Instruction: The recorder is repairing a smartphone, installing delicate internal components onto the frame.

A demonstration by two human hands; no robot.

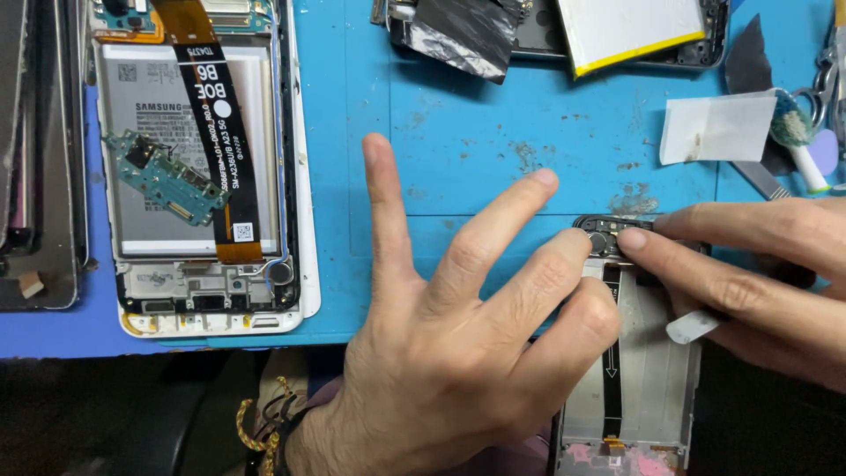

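Note:
My left hand (458, 326) lies spread over the near edge of the blue mat (441, 141), its ring and little fingers pressing on an opened phone frame (656, 370) with a grey battery and a black flex strip. My right hand (758, 273) comes in from the right, fingertips pinching at the small dark camera part (608, 234) at the top of that frame. A white flat tool tip (692, 328) sticks out under the right hand. Whether the right hand grips the part or only touches it is not clear.
A second opened white phone (207, 167) with a green circuit board and black-orange flex cable lies at the left. A dark screen panel (40, 159) rests at the far left. Foil, another phone body (617, 35), a white paper scrap (718, 128) and tools sit at the back right.

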